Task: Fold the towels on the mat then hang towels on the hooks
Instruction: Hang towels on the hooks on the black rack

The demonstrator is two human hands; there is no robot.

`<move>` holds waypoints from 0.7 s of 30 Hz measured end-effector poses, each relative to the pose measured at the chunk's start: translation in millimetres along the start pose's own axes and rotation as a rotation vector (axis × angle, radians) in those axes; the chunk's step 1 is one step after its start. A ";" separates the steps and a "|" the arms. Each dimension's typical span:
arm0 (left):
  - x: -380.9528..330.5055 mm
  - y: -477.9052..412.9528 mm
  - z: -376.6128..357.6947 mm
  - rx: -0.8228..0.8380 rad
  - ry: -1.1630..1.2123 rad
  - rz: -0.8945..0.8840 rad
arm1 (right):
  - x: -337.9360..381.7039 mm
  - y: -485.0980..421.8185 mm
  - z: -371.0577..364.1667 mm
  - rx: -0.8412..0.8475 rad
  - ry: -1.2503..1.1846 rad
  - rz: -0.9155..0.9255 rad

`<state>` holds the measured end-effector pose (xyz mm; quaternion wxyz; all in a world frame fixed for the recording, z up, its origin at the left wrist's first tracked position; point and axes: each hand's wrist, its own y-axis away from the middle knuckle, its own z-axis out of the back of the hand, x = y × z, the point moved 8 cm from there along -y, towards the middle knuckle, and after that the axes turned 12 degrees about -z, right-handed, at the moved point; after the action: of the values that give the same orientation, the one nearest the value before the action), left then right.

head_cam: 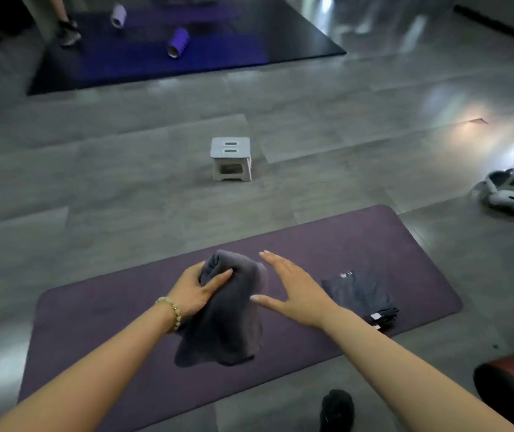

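A purple mat lies on the grey floor in front of me. My left hand grips a folded dark grey towel at its top end and holds it up, so its lower end hangs over the mat. My right hand is beside the towel on its right, fingers straight and spread, holding nothing. A second dark towel lies folded flat on the right part of the mat. No hooks are in view.
A small grey step stool stands on the floor beyond the mat. A white headset lies at the right. Far back, a dark mat carries two purple foam rollers, with a person's feet beside it. A dark shoe is near me.
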<state>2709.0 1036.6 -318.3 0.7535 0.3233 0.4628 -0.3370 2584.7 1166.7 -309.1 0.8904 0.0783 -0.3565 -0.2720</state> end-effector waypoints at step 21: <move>-119.7 524.0 294.1 -0.952 -0.206 0.088 | 479.2 244.5 -124.4 0.588 -0.179 0.643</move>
<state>3231.8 1121.9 -10.2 0.8730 -0.0729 0.4745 -0.0862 3060.2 1106.4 -35.1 0.8353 0.1894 -0.5005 0.1262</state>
